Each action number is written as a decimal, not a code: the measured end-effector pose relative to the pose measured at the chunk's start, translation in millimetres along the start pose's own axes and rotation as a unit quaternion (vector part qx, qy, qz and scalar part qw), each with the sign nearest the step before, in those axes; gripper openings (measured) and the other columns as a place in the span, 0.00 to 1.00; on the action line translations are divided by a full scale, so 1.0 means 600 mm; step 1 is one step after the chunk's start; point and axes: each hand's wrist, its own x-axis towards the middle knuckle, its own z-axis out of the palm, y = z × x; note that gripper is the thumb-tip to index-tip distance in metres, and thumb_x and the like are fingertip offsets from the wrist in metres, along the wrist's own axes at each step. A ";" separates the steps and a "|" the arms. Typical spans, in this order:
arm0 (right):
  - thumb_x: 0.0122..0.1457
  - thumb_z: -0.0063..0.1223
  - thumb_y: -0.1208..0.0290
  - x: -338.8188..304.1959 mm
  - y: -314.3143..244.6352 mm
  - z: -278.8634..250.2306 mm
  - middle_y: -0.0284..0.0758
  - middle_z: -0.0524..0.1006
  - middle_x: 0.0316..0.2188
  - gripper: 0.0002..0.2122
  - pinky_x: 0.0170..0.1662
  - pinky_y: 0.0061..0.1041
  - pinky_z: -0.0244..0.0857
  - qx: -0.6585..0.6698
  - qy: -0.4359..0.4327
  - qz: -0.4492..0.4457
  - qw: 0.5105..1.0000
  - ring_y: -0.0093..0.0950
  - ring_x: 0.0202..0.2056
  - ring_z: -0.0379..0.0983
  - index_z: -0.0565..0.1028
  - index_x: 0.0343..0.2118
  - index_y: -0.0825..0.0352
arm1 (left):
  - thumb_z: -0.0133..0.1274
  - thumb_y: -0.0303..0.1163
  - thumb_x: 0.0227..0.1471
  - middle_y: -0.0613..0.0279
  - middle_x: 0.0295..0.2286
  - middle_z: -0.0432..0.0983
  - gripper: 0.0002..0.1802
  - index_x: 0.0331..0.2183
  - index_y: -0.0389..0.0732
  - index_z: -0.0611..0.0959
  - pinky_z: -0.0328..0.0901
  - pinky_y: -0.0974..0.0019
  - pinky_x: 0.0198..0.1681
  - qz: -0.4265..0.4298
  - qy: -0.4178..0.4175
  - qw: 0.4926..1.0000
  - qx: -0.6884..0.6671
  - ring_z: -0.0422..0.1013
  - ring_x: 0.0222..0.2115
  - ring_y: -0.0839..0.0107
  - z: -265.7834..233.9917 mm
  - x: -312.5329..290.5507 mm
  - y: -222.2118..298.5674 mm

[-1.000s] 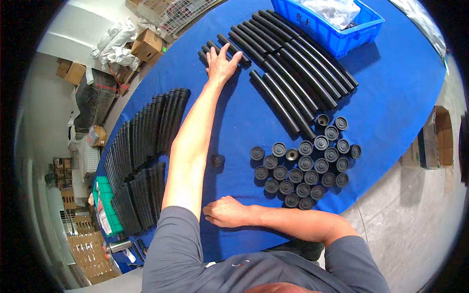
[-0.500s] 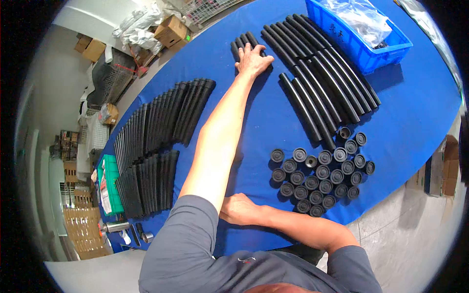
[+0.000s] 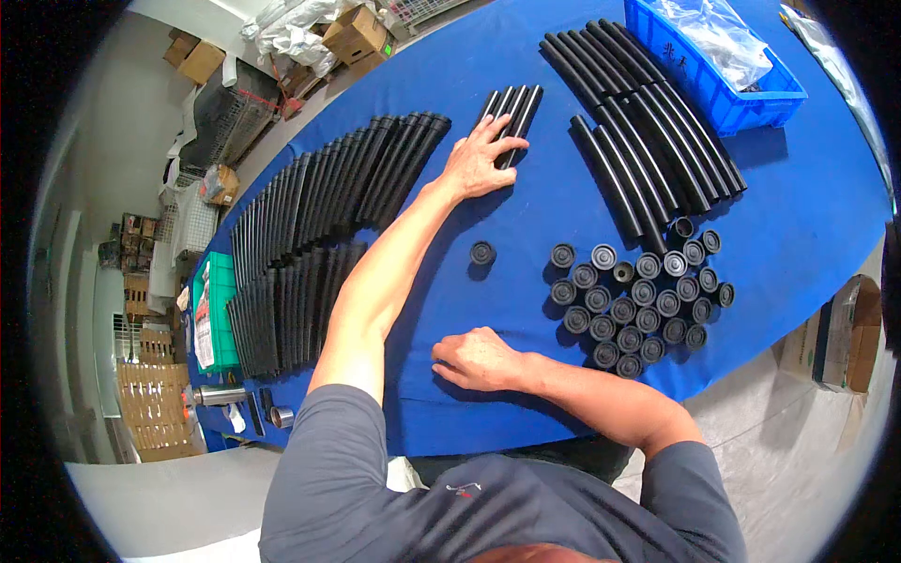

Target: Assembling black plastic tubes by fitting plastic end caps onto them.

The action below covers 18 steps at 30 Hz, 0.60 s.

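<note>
A small group of straight black tubes lies beyond my outstretched left hand. That hand covers their near ends, with fingers and thumb curved round the bunch from above. Close to the near edge, my right hand rests on the blue cloth with its fingers curled in. Whatever it may hold is hidden from view. Between the two hands stands a single round black cap with a ringed top. Many similar black caps stand in a cluster to the right of my right hand.
Longer black tubes lie in rows at the right. A blue crate holding a clear plastic bag is behind them. Black tubes with capped ends fan out at the left, beside a green tray. A metal cylinder lies near the left edge.
My left hand has drawn closer along with the short tubes, which now slant the other way. My right hand has shifted slightly forward. The lone cap now shows beside my left forearm.
</note>
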 end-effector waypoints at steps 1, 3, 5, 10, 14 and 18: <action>0.59 0.51 0.63 -0.001 -0.002 -0.002 0.44 0.76 0.26 0.11 0.32 0.47 0.70 0.000 -0.001 0.000 1.000 0.47 0.29 0.76 0.72 0.29 0.67 | 0.57 0.44 0.38 0.56 0.64 0.55 0.31 0.50 0.60 0.79 0.55 0.49 0.63 -0.001 0.001 1.000 -0.001 0.49 0.65 0.49 -0.003 -0.022 0.004; 0.59 0.51 0.62 -0.002 -0.010 -0.006 0.44 0.76 0.25 0.12 0.31 0.46 0.69 -0.023 -0.054 -0.040 0.997 0.47 0.28 0.75 0.72 0.28 0.67 | 0.57 0.43 0.38 0.56 0.63 0.55 0.31 0.49 0.60 0.79 0.54 0.49 0.63 -0.009 0.005 1.000 -0.020 0.49 0.65 0.50 -0.011 -0.068 0.011; 0.58 0.51 0.61 -0.002 -0.012 -0.007 0.44 0.76 0.25 0.13 0.31 0.46 0.69 -0.017 -0.054 -0.048 0.997 0.47 0.28 0.75 0.72 0.28 0.67 | 0.57 0.42 0.38 0.56 0.64 0.56 0.30 0.49 0.59 0.79 0.54 0.49 0.63 -0.018 0.003 1.000 -0.012 0.48 0.65 0.50 -0.018 -0.112 0.020; 0.58 0.51 0.59 -0.003 -0.013 -0.008 0.43 0.76 0.23 0.14 0.31 0.46 0.69 -0.018 -0.061 -0.071 0.995 0.46 0.28 0.75 0.72 0.27 0.67 | 0.59 0.40 0.40 0.55 0.64 0.55 0.30 0.50 0.58 0.79 0.54 0.49 0.63 -0.067 0.009 0.998 -0.011 0.49 0.65 0.50 -0.033 -0.220 0.039; 0.58 0.51 0.59 -0.006 -0.016 -0.009 0.43 0.76 0.23 0.14 0.30 0.45 0.68 -0.027 -0.085 -0.086 0.992 0.46 0.28 0.75 0.72 0.26 0.67 | 0.59 0.36 0.40 0.53 0.63 0.56 0.31 0.51 0.56 0.79 0.53 0.48 0.64 -0.096 0.037 0.995 -0.016 0.51 0.64 0.48 -0.028 -0.300 0.054; 0.58 0.51 0.59 -0.010 -0.015 -0.008 0.42 0.75 0.22 0.14 0.28 0.44 0.68 -0.048 -0.081 -0.101 0.990 0.45 0.25 0.74 0.71 0.24 0.66 | 0.58 0.39 0.40 0.53 0.64 0.55 0.30 0.50 0.54 0.80 0.54 0.45 0.60 -0.127 0.043 0.991 -0.010 0.49 0.65 0.49 -0.030 -0.368 0.102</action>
